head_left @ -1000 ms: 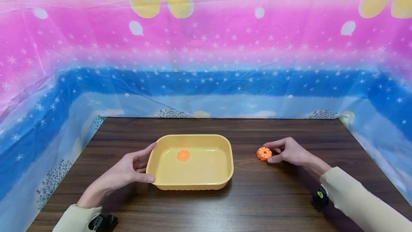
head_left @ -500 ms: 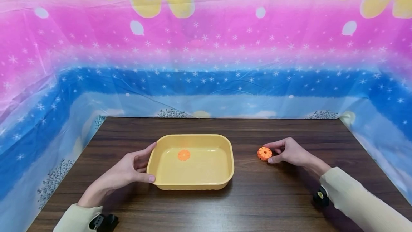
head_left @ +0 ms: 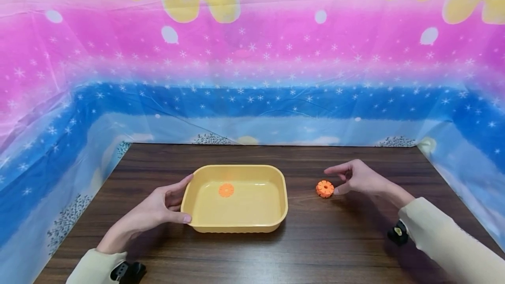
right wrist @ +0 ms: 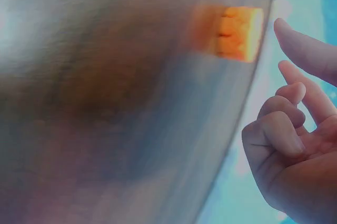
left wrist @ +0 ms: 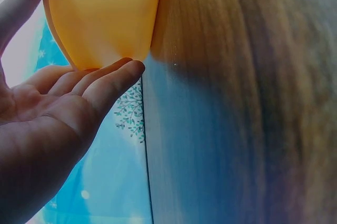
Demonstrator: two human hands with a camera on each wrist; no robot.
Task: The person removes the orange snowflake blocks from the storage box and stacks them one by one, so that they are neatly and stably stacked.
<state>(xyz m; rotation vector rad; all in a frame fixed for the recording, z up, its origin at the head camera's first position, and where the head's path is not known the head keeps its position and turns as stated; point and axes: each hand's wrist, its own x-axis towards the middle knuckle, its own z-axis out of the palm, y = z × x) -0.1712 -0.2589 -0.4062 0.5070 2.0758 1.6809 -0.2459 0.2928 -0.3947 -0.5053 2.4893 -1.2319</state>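
Note:
A yellow plastic basin (head_left: 236,207) stands on the table with one flat orange flower-shaped disc (head_left: 226,190) lying inside it. My left hand (head_left: 159,207) grips the basin's left end, the thumb at the near corner and the fingers at the far one. In the left wrist view the fingertips touch the basin's outer wall (left wrist: 105,24). To the right, a short stack of orange notched discs (head_left: 325,189) rests on the table. My right hand (head_left: 360,179) hovers just right of the stack with thumb and index finger spread, holding nothing; the right wrist view shows a gap between them and the stack (right wrist: 240,34).
The dark wood-grain table (head_left: 252,257) reaches back to a patterned pink and blue cloth (head_left: 256,65) that hangs behind it and along both sides. Each wrist bears a small black device on a strap, below a cream sleeve (head_left: 438,222).
My right hand has let go of the orange disc stack and drawn up and to the right, its fingers parting. The stack stays in place. My left hand and the basin have not moved.

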